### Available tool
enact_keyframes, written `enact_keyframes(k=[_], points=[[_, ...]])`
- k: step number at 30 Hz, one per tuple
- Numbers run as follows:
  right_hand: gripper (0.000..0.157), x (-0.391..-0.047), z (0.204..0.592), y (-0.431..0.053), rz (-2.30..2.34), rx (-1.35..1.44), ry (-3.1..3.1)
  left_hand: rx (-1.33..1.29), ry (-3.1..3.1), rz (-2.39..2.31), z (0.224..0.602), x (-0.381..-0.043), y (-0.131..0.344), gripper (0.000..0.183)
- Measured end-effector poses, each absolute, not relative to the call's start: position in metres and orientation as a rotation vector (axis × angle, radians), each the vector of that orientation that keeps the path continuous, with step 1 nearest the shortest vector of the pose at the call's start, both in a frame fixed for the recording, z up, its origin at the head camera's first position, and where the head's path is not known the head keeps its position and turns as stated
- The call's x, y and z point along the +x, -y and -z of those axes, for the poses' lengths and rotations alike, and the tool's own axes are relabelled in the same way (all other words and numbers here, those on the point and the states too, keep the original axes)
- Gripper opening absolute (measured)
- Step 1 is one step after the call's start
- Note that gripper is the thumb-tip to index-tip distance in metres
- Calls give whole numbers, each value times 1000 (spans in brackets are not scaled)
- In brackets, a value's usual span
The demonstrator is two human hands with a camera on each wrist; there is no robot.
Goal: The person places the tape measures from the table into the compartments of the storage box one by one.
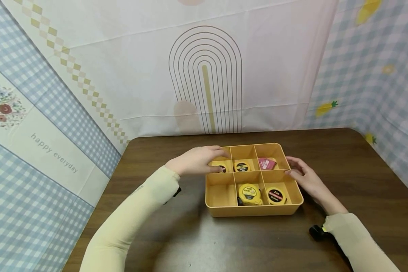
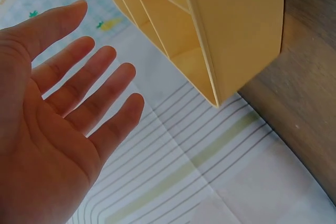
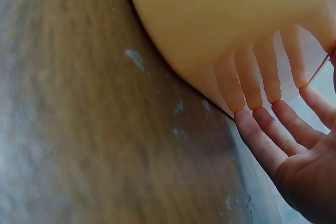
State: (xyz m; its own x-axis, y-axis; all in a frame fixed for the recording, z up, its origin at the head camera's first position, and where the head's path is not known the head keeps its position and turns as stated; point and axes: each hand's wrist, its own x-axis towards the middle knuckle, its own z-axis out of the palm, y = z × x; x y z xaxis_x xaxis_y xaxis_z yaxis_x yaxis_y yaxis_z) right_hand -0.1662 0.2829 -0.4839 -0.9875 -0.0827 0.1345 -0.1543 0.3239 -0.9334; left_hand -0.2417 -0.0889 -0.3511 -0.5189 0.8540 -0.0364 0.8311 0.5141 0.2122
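Note:
A yellow organizer box (image 1: 255,211) with several compartments stands on the table. My left hand (image 1: 198,160) is over its back left compartment, fingers spread and nothing in the palm; in the left wrist view the hand (image 2: 68,103) is beside the box. Below its fingertips lies a yellow tape measure (image 1: 223,169), partly hidden. My right hand (image 1: 309,181) holds the box's right side, thumb over the rim and fingertips against the outer wall (image 3: 210,19). Other compartments hold a small yellow-black tape measure (image 1: 242,166), a pink tape measure (image 1: 267,163), a larger yellow one (image 1: 249,193) and a round one (image 1: 276,196).
The dark wooden table (image 1: 244,245) has rounded far corners. Behind it hangs a pale patterned cloth (image 1: 149,75), with blue checked cloth (image 1: 370,75) at the right. The front left compartment (image 1: 221,190) shows a bare floor.

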Motion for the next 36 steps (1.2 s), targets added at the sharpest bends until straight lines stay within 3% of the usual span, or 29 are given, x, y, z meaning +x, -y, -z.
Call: enact_keyframes(k=[11, 36], points=[[60, -168, 484, -287, -1780, 202, 2561, 1454, -2646, -283, 349, -248, 107, 46], [55, -165, 484, -285, -1798, 236, 2518, 1363, -2653, -296, 361, -250, 136, 49]])
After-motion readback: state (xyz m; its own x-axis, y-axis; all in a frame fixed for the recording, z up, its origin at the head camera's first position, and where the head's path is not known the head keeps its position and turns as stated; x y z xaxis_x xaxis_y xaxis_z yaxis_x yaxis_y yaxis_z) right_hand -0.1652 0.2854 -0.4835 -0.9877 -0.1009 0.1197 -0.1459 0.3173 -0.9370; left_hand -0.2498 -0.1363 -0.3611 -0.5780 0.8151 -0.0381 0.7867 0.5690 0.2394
